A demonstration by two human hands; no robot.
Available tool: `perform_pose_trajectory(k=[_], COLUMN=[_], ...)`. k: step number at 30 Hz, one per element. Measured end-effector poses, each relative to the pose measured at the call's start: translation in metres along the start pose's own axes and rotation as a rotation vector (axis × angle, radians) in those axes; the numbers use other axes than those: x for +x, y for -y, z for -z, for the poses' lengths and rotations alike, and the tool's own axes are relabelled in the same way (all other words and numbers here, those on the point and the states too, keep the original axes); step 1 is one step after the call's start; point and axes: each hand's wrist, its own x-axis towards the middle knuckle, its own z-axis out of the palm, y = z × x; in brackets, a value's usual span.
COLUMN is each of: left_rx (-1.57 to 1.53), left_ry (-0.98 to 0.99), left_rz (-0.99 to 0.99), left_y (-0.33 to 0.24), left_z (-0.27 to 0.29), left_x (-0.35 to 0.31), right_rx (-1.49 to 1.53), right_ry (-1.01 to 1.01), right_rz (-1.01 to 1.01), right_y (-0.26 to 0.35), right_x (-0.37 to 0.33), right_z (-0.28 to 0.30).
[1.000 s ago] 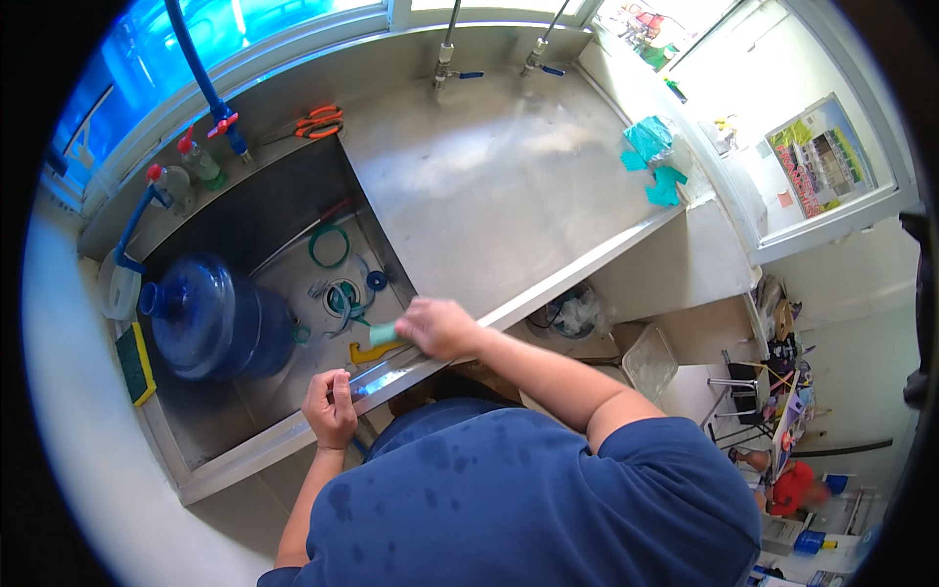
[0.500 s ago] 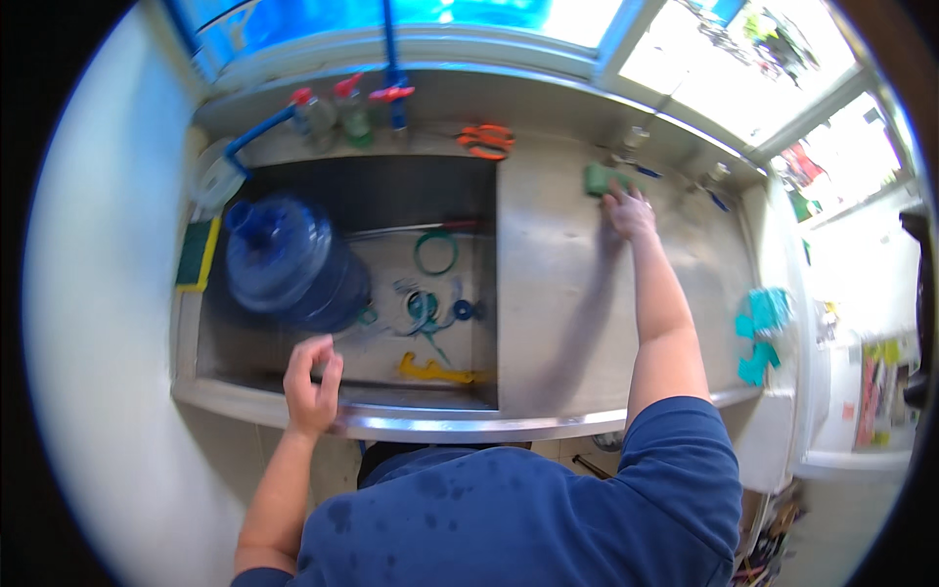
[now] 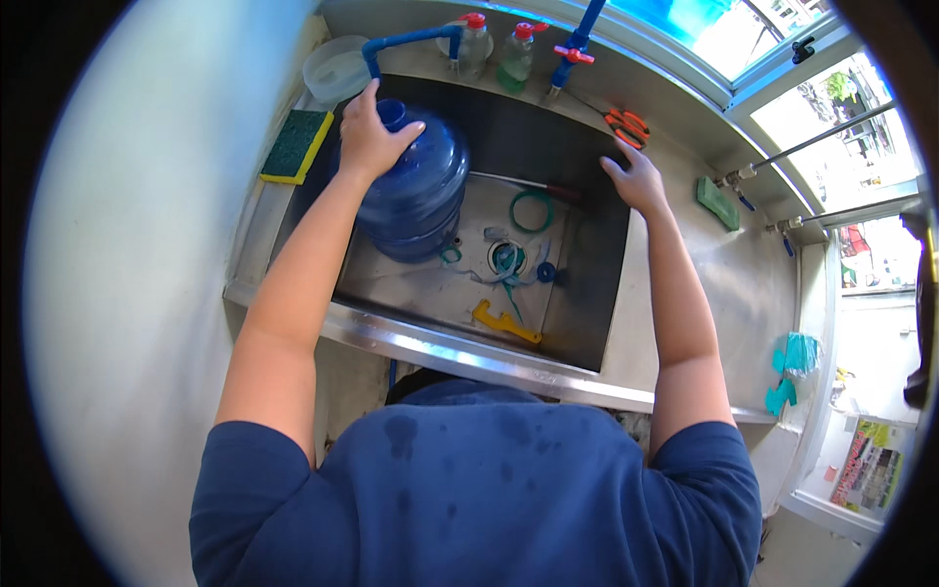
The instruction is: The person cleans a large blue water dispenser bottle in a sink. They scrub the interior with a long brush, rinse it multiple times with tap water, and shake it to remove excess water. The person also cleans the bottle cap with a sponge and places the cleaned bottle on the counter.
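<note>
A large translucent blue water jug stands in the left part of the steel sink basin, its neck toward the back. My left hand is over the jug's top beside the neck, thumb and fingers spread; whether it touches the plastic I cannot tell. My right hand is held over the basin's right edge with nothing in it, thumb apart from the fingers. Just beyond it, orange-handled scissors lie on the back ledge. To its right, a green sponge rests on the steel counter.
Inside the basin are a green ring, a yellow plastic tool and a drain with plastic strips. Behind stand two red-topped bottles and blue pipes. A yellow-green scouring sponge sits on the left rim.
My right hand has left the green sponge and moved left, empty. My left hand has risen from the front edge to the jug's top. The view has turned and shifted.
</note>
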Motion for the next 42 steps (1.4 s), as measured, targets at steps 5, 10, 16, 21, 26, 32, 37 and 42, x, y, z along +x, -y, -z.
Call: perform_pose_trajectory(k=[5,10,16,21,26,32,37,42], left_rx=[-0.157,-0.244,-0.381,-0.569,-0.941,-0.699,-0.489,-0.470], left_ry=[0.228,0.258,0.241,0.304,0.236,0.270,0.342,0.362], left_rz=[0.034,0.030,0.036,0.139,0.367,0.206,0.034,0.140], left_y=[0.016,0.021,0.029,0.059,0.070,0.024,-0.008,-0.008], left_z=[0.007,0.026,0.034,0.050,0.056,0.056,0.069,0.083], left_x=[0.011,-0.004,0.012,0.034,0.038,0.029,0.018,0.003], right_rx=[0.335,0.750,1.055,1.199,1.383,1.310,-0.144,-0.347], right_ry=[0.169,0.236,0.191,0.176,0.211,0.448,0.867,0.586], right_rz=[-0.057,-0.484,-0.821,-0.708,-0.714,-0.389,-0.040,-0.138], right_y=[0.096,0.125,0.118,0.106,0.109,0.083,0.014,-0.063], right_x=[0.047,0.095,0.149,0.166,0.165,0.164,0.123,0.064], right_z=[-0.022,-0.029,-0.041,-0.047,-0.040,-0.063,-0.172,-0.274])
